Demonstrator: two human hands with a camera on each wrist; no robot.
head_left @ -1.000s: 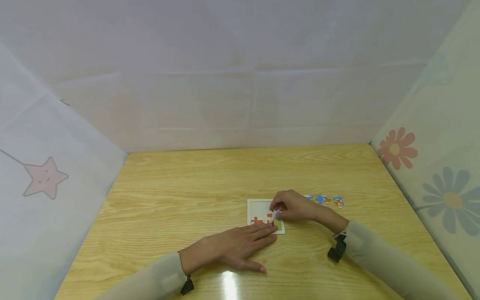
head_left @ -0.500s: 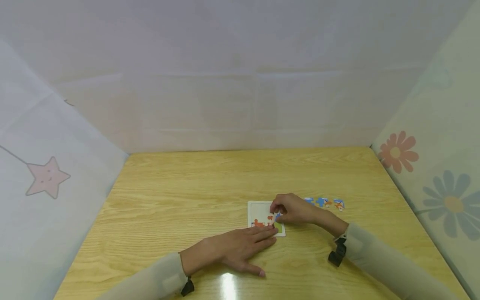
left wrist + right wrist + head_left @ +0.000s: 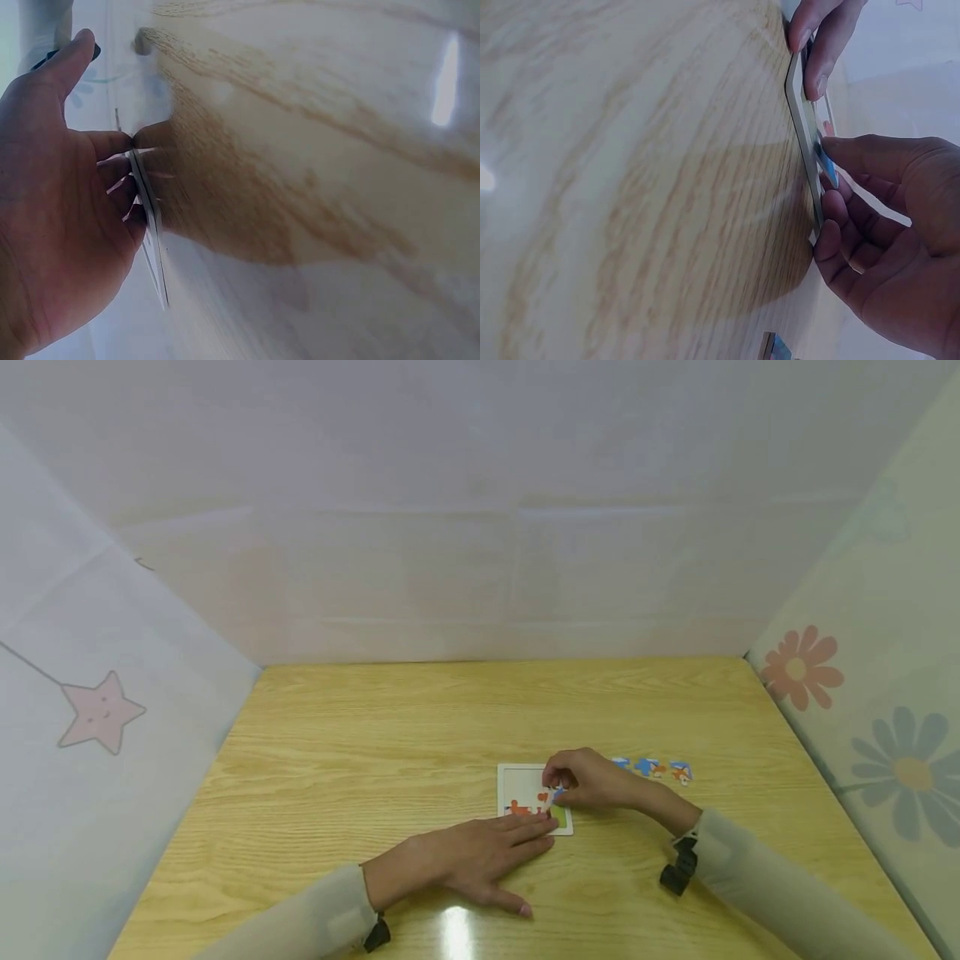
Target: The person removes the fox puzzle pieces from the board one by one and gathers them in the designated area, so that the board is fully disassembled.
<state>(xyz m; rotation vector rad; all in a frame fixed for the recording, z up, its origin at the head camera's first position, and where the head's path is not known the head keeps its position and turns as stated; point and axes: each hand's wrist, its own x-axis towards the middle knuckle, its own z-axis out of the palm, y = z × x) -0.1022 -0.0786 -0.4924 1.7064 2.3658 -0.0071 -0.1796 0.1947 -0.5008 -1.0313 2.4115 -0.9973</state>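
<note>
A small white-rimmed puzzle tray (image 3: 501, 787) lies on the table, with orange puzzle pieces (image 3: 518, 808) and a green area along its near side. My left hand (image 3: 480, 860) lies flat, fingers straight, and its fingertips rest over the tray's near edge, covering part of the picture. Over the tray's right side, my right hand (image 3: 596, 779) pinches a blue puzzle piece (image 3: 827, 166) between thumb and fingers. In the right wrist view that piece is tilted against the tray, its lower part hidden. The other fingers of the right hand curl beside the tray's edge.
Several loose blue and orange puzzle pieces (image 3: 647, 767) lie in a row on the wooden table (image 3: 360, 735), just beyond the right wrist. Pale cloth walls (image 3: 420, 568) enclose the table at the back and both sides.
The whole head view has shifted slightly. Both hands keep nearly the same places on the tray, with the right hand still pinching the blue puzzle piece.
</note>
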